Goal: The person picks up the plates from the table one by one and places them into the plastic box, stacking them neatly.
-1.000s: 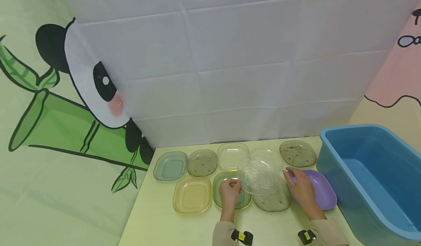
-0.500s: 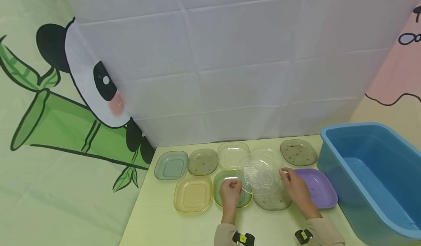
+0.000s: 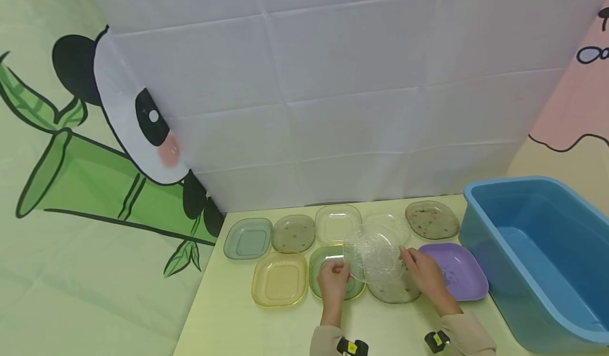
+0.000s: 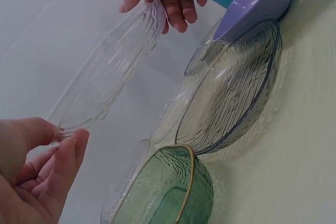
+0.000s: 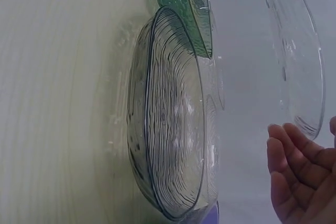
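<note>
Over the table (image 3: 219, 319), short of its back edge, the left hand (image 3: 333, 280) pinches a clear plate (image 4: 106, 71) by its rim; the right hand (image 3: 423, 272) has loose fingers at the opposite rim, thumb apart. This seems a 2-handed steadying step; next, a secure right-hand grip looks needed.

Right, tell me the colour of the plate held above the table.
The held plate is clear and colourless; the left wrist view shows it best.

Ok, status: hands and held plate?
Left hand pinches plate, right hand at opposite edge. Plate aloft, green dish and grey dish below. No blockage seen.
</note>
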The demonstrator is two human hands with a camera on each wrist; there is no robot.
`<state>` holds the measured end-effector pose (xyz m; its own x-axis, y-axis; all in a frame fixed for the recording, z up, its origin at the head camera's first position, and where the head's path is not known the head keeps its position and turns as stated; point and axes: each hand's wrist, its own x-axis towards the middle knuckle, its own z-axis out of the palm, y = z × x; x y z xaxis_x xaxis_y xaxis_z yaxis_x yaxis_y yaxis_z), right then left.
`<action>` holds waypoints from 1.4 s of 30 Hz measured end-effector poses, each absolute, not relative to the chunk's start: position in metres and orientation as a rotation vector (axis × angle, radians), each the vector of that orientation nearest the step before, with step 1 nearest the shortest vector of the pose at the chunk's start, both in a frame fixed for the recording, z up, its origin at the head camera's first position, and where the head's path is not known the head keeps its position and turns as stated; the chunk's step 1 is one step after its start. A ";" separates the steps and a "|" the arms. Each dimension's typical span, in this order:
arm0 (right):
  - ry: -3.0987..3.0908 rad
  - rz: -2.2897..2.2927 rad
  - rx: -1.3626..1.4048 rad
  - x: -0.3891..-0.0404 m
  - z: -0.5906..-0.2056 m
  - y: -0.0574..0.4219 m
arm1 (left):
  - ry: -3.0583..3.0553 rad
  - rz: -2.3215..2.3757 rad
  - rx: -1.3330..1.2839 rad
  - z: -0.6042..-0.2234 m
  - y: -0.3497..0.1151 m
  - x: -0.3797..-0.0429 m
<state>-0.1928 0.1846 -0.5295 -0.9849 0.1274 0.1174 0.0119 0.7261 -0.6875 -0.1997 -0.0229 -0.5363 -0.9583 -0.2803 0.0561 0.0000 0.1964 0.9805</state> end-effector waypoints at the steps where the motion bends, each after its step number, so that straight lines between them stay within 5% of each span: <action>1: -2.773 1.095 -0.100 -0.193 -0.529 0.184 | -2.244 -1.832 0.261 -0.536 -0.023 -0.199; 42: -2.796 0.836 -0.013 -0.199 -0.511 0.186 | -2.267 -1.999 0.103 -0.530 -0.032 -0.192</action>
<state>-0.1988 0.1859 -0.5111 -0.9751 0.0718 0.2098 -0.0552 0.8377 -0.5433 -0.1918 -0.0324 -0.5295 -0.9908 -0.1285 0.0429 0.0264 0.1270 0.9915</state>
